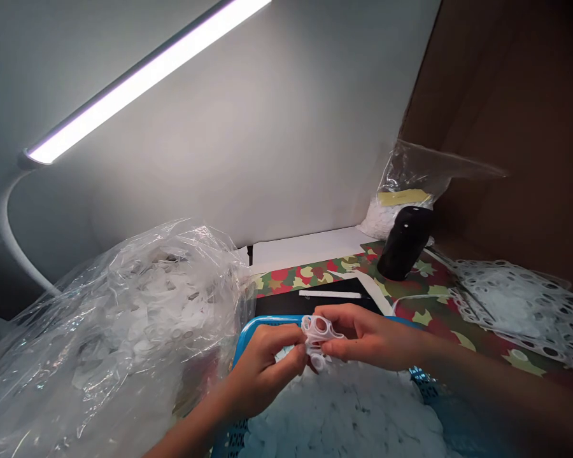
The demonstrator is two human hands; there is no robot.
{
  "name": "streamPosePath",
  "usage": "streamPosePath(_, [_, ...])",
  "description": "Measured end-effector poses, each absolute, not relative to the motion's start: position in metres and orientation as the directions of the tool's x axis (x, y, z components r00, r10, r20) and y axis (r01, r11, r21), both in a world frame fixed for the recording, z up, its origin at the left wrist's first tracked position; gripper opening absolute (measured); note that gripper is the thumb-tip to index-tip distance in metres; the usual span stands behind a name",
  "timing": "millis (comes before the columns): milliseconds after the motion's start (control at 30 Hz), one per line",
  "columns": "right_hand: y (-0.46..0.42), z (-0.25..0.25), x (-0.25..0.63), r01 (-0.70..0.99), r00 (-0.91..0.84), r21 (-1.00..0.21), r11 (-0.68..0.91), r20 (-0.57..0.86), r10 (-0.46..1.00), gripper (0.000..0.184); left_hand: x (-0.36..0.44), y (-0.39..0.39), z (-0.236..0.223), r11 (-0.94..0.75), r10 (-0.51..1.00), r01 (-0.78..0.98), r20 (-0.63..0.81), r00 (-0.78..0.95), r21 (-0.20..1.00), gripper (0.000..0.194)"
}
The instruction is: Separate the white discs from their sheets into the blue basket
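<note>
Clearly, the loose clear bag (124, 381) filling the left of the frame is one likely nuisance: its film bulges close to the left forearm and could snag on it or slide over the basket's edge. At lower centre, the left hand (274, 362) has thumb and fingers pinched on the near-left side of a white ringed piece (314, 338); the piece sits between both hands, over the blue basket (267, 320). If pulled unevenly, its thin links might bend or tear, and a dropped bit would be hard to pick out among the similar white pieces (353, 413) below. Just right, the right hand (370, 337) pinches the other side between thumb and fingers, little opened; a slip there could fling the piece. Farther right, an elbow sweep might scatter the pile of ringed frames (520, 292), or a knock topple the black container (403, 251).
</note>
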State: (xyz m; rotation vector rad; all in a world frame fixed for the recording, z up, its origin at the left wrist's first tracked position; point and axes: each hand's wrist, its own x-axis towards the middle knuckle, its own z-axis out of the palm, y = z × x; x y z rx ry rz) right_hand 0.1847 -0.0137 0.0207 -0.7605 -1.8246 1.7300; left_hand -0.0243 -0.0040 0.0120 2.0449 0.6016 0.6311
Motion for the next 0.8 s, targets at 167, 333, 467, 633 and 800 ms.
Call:
streamPosePath(167, [-0.0104, 0.0176, 0.1851, -0.049, -0.699, -0.999, 0.003, 0.036, 0.715, 0.016, -0.0289, 0.0005, 0.0059, -0.426, 0.707, 0.183, 0.199, 0.679, 0.886, 0.035])
streamPosePath(333, [-0.0124, 0.0196, 0.1826, -0.035, -0.679, -0.999, -0.015, 0.013, 0.734, 0.018, -0.027, -0.0029, 0.0098, -0.497, 0.664, 0.192, 0.229, 0.712, 0.846, 0.033])
streamPosePath(467, [-0.0163, 0.0242, 0.1813, 0.056, -0.666, -0.998, 0.031, -0.014, 0.746, 0.019, -0.0235, -0.0069, 0.015, -0.568, 0.618, 0.209, 0.245, 0.747, 0.796, 0.028])
streamPosePath(633, [-0.0165, 0.0236, 0.1798, 0.155, -0.62, -0.986, 0.061, -0.049, 0.783, 0.02, -0.0222, -0.0076, 0.0129, -0.623, 0.607, 0.247, 0.258, 0.752, 0.742, 0.026])
streamPosePath(800, [-0.0154, 0.0191, 0.18, 0.18, -0.561, -0.978, 0.102, -0.017, 0.828, 0.012, -0.0216, -0.0079, 0.0079, -0.676, 0.671, 0.314, 0.382, 0.635, 0.666, 0.014])
